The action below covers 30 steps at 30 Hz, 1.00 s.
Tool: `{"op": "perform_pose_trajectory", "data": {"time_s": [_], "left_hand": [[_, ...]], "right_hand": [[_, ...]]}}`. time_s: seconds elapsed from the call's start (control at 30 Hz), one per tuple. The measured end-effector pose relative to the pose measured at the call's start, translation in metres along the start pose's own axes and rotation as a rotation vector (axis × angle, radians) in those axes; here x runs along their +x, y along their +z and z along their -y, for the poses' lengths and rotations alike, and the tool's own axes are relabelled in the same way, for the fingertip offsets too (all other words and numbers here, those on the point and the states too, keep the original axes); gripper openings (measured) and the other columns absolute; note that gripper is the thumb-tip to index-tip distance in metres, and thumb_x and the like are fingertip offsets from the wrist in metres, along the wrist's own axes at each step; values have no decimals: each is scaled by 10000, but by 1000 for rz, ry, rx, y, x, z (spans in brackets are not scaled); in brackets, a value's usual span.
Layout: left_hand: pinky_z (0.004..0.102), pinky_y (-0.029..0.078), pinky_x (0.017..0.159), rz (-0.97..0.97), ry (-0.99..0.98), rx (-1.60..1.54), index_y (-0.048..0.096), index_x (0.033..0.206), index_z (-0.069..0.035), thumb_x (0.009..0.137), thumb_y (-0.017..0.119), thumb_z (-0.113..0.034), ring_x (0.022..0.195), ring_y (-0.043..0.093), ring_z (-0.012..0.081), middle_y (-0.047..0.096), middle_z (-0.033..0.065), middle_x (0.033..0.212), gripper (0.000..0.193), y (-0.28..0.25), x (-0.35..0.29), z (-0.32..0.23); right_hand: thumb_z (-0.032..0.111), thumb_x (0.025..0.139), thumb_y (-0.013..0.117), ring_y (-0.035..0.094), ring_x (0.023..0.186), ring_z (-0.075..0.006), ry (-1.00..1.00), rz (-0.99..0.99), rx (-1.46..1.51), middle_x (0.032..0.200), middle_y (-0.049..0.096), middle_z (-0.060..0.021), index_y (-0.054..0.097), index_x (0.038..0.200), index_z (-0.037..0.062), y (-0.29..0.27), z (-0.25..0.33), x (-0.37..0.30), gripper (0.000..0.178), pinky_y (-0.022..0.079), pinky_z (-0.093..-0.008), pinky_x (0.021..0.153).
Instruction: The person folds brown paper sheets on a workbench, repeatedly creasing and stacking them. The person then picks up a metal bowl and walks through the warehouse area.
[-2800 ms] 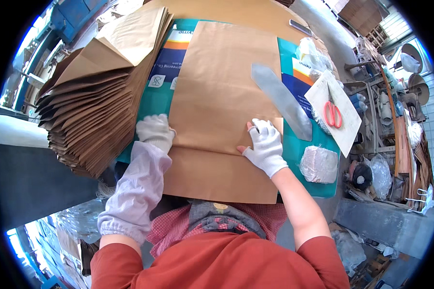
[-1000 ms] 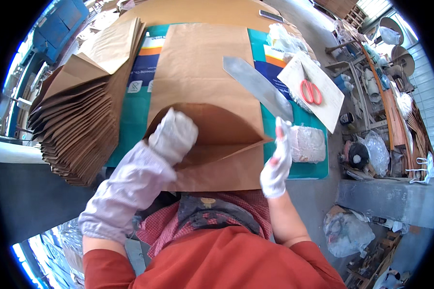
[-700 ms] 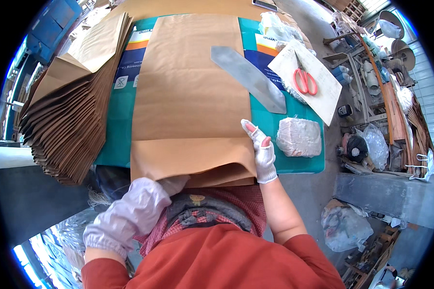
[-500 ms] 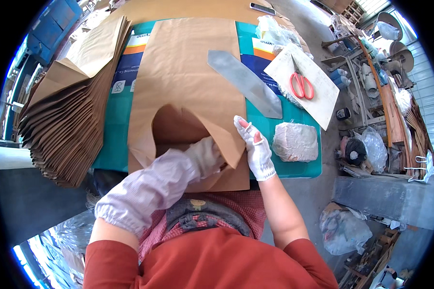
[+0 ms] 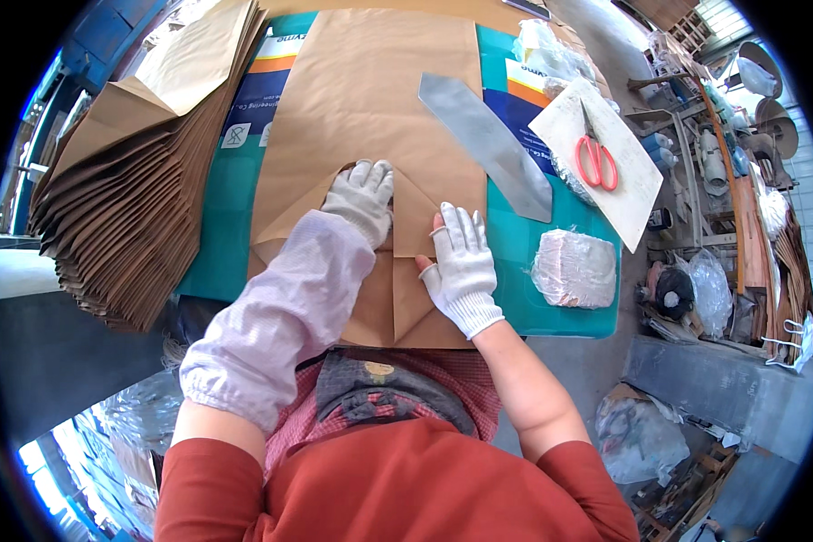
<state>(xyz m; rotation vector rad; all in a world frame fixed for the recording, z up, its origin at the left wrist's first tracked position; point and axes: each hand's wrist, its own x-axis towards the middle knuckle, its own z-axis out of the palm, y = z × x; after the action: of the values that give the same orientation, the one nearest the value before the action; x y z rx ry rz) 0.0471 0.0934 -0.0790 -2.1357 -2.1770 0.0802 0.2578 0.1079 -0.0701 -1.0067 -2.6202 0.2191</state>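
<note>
A long brown paper bag [image 5: 370, 90] lies lengthwise in front of me, its near end folded into flat, pointed flaps. My left hand [image 5: 363, 200], in a whitish glove below a pale sleeve cover, rests flat on these folds with fingers stretched away from me. On the bag's right edge lies my right hand [image 5: 463, 262], its white glove leaving the thumb and a fingertip bare; the fingers are extended and hold nothing. A grey metal plate [image 5: 488, 144] with angled ends lies across the bag's right side, beyond my right hand.
A fanned stack of brown paper bags [image 5: 126, 199] stands at the left. To the right are red-handled scissors [image 5: 596, 165] on a white board [image 5: 637, 194] and a plastic-wrapped block [image 5: 575, 268]. A teal sheet [image 5: 221, 230] covers the table. Cluttered shelving [image 5: 714, 181] lines the right.
The bag's raised, gaping near end now lies flattened into folds. My left hand has come out of the opening and moved forward onto it; my right hand has turned palm down onto the edge.
</note>
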Motion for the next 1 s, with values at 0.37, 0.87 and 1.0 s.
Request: {"op": "perform_pose_trajectory", "data": {"time_s": [0.37, 0.87, 1.0], "left_hand": [[400, 396, 1012, 633, -81, -355, 435, 1402, -93, 900, 540, -380, 1228, 502, 297, 460, 74, 1431, 588, -127, 10, 16], [427, 263, 1137, -182, 92, -645, 451, 1372, -8, 969, 399, -479, 1367, 348, 382, 418, 204, 1441, 622, -20, -144, 106], [457, 274, 1128, -127, 50, -442, 382, 1414, -17, 818, 624, -332, 1385, 301, 389, 358, 184, 1483, 717, -26, -146, 94]], "right_hand": [[284, 698, 761, 399, 1308, -363, 15, -6, -96, 1384, 454, -202, 522, 1243, -45, 2, 5, 3, 680, 259, -508, 1139], [386, 687, 766, 434, 1276, -391, -99, -127, -14, 1343, 487, -246, 561, 1194, -50, 28, 34, 58, 699, 272, -519, 1124], [384, 694, 766, 434, 1280, -388, -91, -125, -34, 1349, 483, -243, 565, 1188, -33, 30, 34, 59, 677, 276, -518, 1124]]}}
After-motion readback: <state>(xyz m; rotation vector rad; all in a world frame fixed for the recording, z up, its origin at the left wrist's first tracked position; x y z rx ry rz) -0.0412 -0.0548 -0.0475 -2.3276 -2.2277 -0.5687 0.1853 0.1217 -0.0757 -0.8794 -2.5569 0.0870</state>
